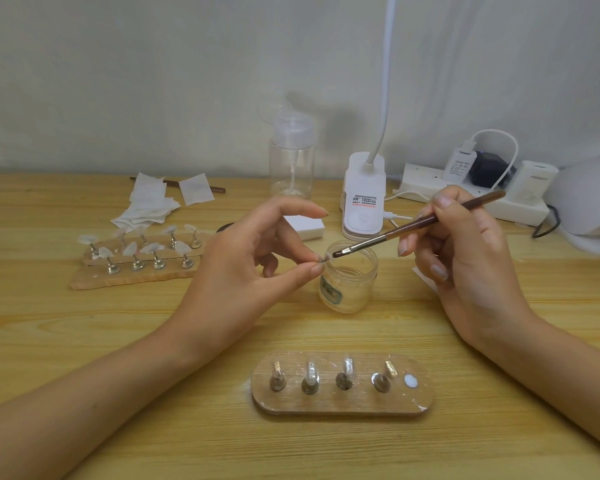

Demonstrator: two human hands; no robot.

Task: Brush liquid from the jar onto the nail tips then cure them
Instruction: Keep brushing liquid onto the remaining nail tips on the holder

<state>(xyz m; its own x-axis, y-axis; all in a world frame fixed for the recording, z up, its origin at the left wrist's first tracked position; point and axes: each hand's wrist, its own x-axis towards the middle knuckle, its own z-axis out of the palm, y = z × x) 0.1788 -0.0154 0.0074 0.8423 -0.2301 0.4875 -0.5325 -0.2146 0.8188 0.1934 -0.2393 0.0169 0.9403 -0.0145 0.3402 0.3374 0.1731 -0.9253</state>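
Note:
My left hand [257,258] pinches a small clear nail tip [326,258] on its stand between thumb and fingers, just above the open glass jar [349,282]. My right hand [465,251] grips a brown-handled brush [416,226]; its dark bristles touch the nail tip over the jar's mouth. An oval wooden holder [342,401] near me carries several metal stands with clear tips and one bare white spot at its right end. A second wooden holder [132,271] at the left carries several more tips on stands.
A white clip-on lamp [364,195] stands behind the jar, beside a clear pump bottle [291,161]. Torn paper wipes [153,202] and another brush lie at the back left. A power strip [465,195] with chargers and a white curing device [589,199] are at the right.

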